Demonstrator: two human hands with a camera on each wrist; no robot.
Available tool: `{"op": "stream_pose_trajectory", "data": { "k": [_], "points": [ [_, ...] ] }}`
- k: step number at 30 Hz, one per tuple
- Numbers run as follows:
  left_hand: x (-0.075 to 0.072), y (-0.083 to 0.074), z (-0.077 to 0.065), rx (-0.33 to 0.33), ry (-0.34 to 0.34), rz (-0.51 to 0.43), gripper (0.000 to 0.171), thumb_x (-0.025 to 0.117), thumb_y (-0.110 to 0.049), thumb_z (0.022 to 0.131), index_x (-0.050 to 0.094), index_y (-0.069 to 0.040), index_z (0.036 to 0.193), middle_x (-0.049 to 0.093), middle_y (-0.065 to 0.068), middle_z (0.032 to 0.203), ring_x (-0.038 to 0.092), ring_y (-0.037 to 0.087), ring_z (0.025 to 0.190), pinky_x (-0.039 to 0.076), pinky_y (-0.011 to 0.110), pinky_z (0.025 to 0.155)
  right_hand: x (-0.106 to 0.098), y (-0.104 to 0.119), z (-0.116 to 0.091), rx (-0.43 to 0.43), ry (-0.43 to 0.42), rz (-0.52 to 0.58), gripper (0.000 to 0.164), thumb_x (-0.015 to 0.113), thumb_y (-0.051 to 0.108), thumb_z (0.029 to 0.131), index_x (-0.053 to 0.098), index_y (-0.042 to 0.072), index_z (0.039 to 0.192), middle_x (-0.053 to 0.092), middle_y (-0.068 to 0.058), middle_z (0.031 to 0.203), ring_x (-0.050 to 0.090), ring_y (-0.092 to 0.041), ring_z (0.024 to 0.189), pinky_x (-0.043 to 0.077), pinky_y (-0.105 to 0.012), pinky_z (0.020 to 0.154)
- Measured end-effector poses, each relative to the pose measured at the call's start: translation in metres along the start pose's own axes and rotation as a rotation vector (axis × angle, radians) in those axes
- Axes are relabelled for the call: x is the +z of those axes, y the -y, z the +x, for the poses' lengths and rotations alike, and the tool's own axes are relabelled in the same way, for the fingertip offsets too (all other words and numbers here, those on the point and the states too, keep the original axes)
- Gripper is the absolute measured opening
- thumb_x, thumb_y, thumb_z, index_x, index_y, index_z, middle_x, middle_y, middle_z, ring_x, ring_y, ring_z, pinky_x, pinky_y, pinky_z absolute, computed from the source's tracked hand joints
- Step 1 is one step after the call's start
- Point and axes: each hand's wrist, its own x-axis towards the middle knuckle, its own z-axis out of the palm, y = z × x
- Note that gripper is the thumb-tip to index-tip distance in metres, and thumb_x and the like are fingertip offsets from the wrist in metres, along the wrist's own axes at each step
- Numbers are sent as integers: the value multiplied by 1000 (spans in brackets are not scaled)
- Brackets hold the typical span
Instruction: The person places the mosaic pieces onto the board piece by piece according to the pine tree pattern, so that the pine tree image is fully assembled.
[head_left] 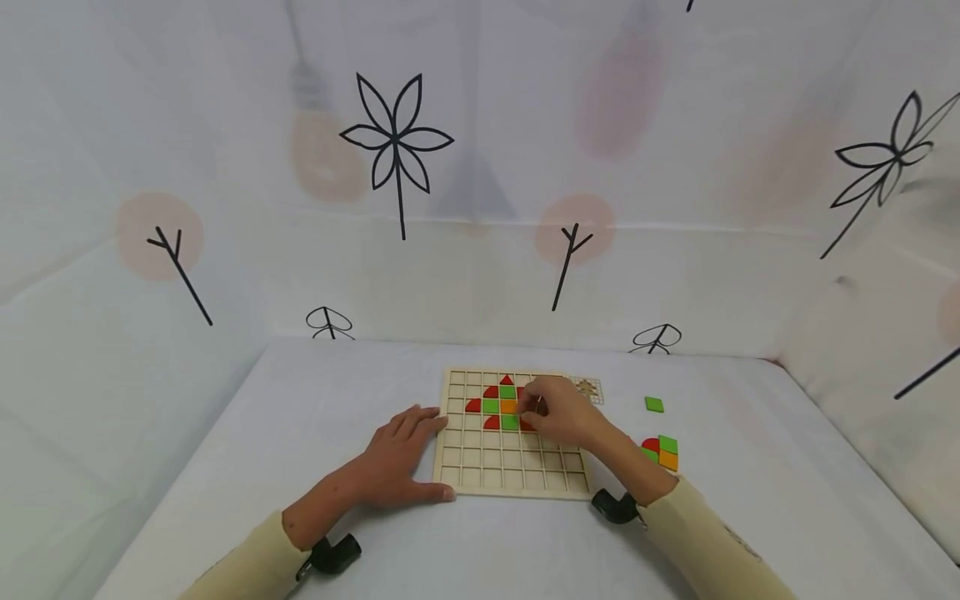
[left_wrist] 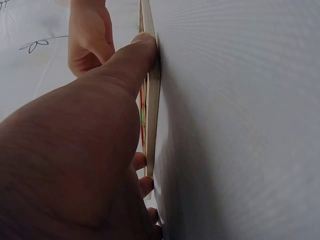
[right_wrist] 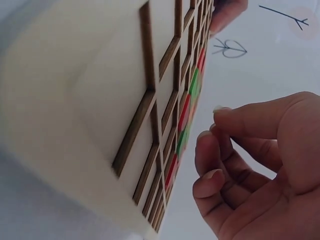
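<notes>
A wooden grid board (head_left: 472,479) lies on the white table. In its upper middle, red curved pieces (head_left: 473,406), a red triangle (head_left: 507,380), green squares (head_left: 491,406) and an orange square (head_left: 509,407) sit in the cells. My left hand (head_left: 397,458) rests at the board's left side, fingers and thumb stretched out; in the left wrist view the thumb (left_wrist: 127,65) lies against the board's edge. Over the right side of the pattern hovers my right hand (head_left: 562,412), covering some cells. The right wrist view shows its fingers (right_wrist: 207,150) curled, thumb and index tips close together, no piece visible between them.
Right of the board lies a loose green tile (head_left: 654,404). Nearer me, a small group of red, green and orange tiles (head_left: 668,459) is partly behind my right forearm. A small printed grid pattern (head_left: 588,389) shows beside the board's far right corner. White patterned cloth (head_left: 480,283) surrounds the table.
</notes>
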Motion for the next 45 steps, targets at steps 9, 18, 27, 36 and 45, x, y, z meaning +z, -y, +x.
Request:
{"op": "stream_pose_trajectory", "data": {
  "k": [9, 18, 27, 36, 45],
  "points": [
    [1, 1, 0, 0, -6, 2, 107, 73, -76, 85, 35, -16, 165, 29, 8, 172, 18, 41, 161, 28, 67, 120, -12, -11, -23, 1, -36, -22, 5, 77, 8, 96, 74, 11, 93, 65, 7, 89, 58, -13, 81, 53, -29, 73],
    [3, 2, 1, -6, 1, 10, 108, 72, -78, 85, 34, -17, 166, 28, 7, 172, 18, 39, 161, 28, 66, 121, -23, -26, -50, 33, -67, -31, 6, 76, 7, 95, 74, 12, 95, 63, 8, 90, 58, -12, 81, 51, -26, 69],
    [5, 5, 1, -13, -7, 16, 107, 72, -78, 85, 34, -18, 165, 28, 6, 172, 17, 39, 161, 28, 66, 121, -40, -42, -73, -19, -82, -64, 10, 76, 4, 94, 73, 14, 95, 62, 12, 85, 57, -6, 79, 50, -25, 69],
    [4, 4, 1, -11, -1, 17, 108, 71, -78, 85, 34, -18, 166, 28, 6, 172, 17, 39, 161, 28, 66, 121, -52, -61, -93, 0, -121, -76, 13, 78, 3, 93, 74, 16, 95, 64, 13, 89, 57, -5, 83, 49, -25, 68],
    [6, 4, 1, -3, -3, 11, 108, 71, -78, 85, 33, -18, 166, 27, 7, 172, 16, 40, 161, 27, 66, 121, -60, -74, -106, 26, -91, -113, 22, 72, 0, 95, 77, 16, 108, 68, 9, 104, 58, -13, 95, 53, -26, 75]
  ]
}}
